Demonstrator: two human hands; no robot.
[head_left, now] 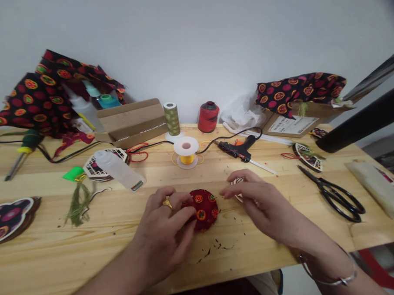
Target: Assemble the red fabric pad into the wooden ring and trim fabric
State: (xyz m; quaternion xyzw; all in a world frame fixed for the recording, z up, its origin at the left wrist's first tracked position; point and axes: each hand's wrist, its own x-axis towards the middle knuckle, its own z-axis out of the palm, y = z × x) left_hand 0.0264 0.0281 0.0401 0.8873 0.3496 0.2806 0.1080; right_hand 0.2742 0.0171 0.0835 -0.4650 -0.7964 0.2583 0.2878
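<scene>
A round dark-red fabric disc (pixel 206 210) with flower-like orange circles lies on the wooden table. My left hand (pixel 169 229), with a gold ring, grips its left edge between bent fingers and thumb. Just right of the disc, my right hand (pixel 260 201) hovers with loosely curved fingers, apart from the disc. Beneath those fingers a pale openwork piece (pixel 238 185) is mostly hidden; I cannot tell whether they touch it. Small black scraps (pixel 217 247) are scattered in front of the disc.
Behind stand a yellow thread spool (pixel 187 159), green thread (pixel 172 119), red thread (pixel 208 117) and a black glue gun (pixel 238 149). A clear bottle (pixel 121 170) lies left, black scissors (pixel 336 195) right. Patterned cloth (pixel 31 100) drapes near an open cardboard box (pixel 133 122).
</scene>
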